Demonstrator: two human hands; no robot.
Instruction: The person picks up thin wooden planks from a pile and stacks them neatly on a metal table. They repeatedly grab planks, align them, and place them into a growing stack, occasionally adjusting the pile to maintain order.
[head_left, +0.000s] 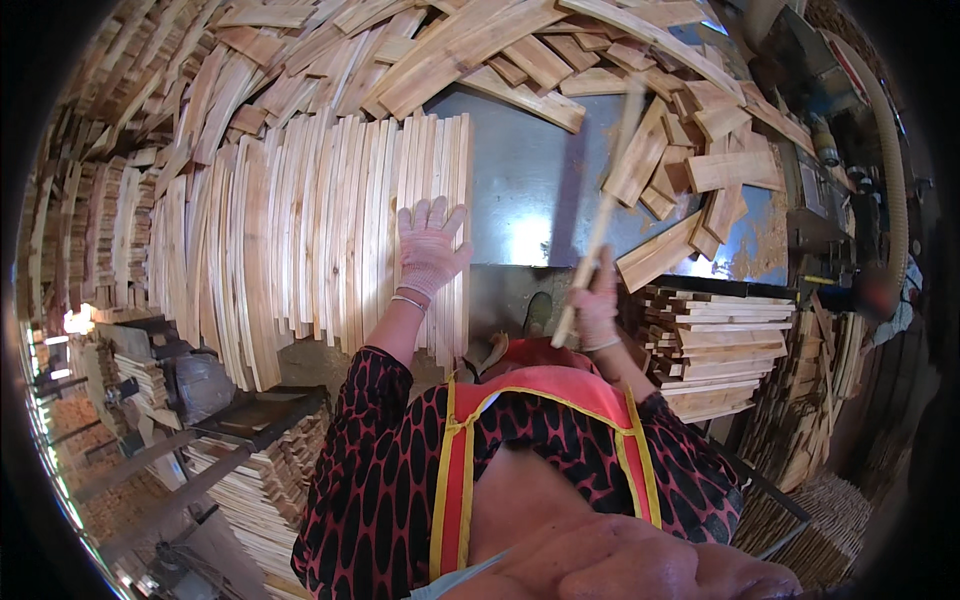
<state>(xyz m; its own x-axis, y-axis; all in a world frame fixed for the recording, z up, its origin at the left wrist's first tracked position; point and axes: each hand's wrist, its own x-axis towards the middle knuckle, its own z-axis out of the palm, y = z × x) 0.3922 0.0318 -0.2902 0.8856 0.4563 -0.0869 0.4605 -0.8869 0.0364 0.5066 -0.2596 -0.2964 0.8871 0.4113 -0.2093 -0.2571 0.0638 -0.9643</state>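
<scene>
My left hand (431, 247), in a pale knit work glove, lies palm down with fingers spread on a row of wooden slats (337, 225). The slats stand side by side across the left of a metal-topped table (517, 180). In my right hand (598, 307), also gloved, is a long thin wooden strip (602, 217), tilted and blurred. Its far end reaches up over the table, and its near end comes close to my red apron (540, 375).
Loose boards and short offcuts (667, 157) lie jumbled along the table's back and right. Below its right edge is a stack of boards (724, 349). A ribbed hose (892, 165) hangs at far right, near another person (892, 300). Lower left stands a metal frame (262, 427).
</scene>
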